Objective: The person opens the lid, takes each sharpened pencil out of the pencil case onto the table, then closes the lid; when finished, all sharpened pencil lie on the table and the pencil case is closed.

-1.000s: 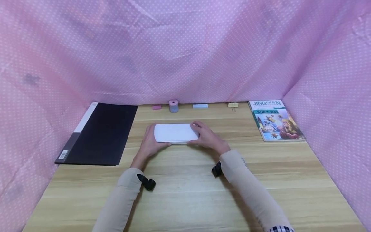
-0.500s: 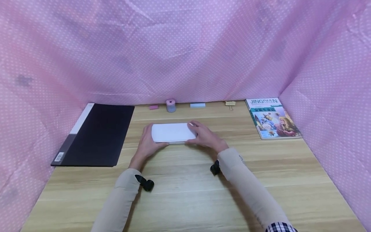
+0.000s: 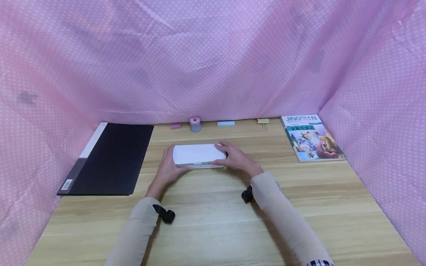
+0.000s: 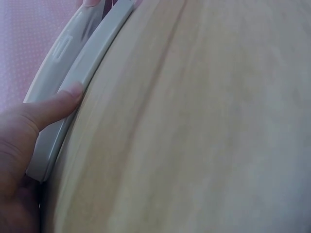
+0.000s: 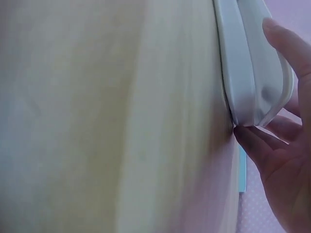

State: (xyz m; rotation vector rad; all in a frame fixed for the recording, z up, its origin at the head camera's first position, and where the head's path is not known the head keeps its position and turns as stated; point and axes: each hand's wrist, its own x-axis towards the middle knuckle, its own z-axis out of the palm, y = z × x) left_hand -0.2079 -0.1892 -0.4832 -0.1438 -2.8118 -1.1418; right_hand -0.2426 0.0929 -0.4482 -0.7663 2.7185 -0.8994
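Note:
A long white lidded case (image 3: 196, 154) lies on the wooden table between both hands. My left hand (image 3: 165, 168) grips its left end, thumb pressed along the lower half (image 4: 95, 58) at the front. At the other end my right hand (image 3: 237, 159) holds the case, its thumb on the front edge of the lid (image 5: 267, 68) and other fingers around the end corner. Between lid and lower half a gap shows at the front, wider toward the right in the left wrist view. What the case contains is hidden.
A black folder (image 3: 110, 159) lies at left, a picture book (image 3: 313, 138) at right. Along the back stand a pink eraser-like block (image 3: 175, 126), a pink-and-blue roll (image 3: 195, 125), a light blue block (image 3: 226, 123) and a yellow binder clip (image 3: 263, 121). Pink dotted cloth (image 3: 213, 59) walls the table.
The lid has risen a little at the front under my right thumb, and a gap now shows above the lower half. My left hand keeps its grip. The head view has shifted slightly.

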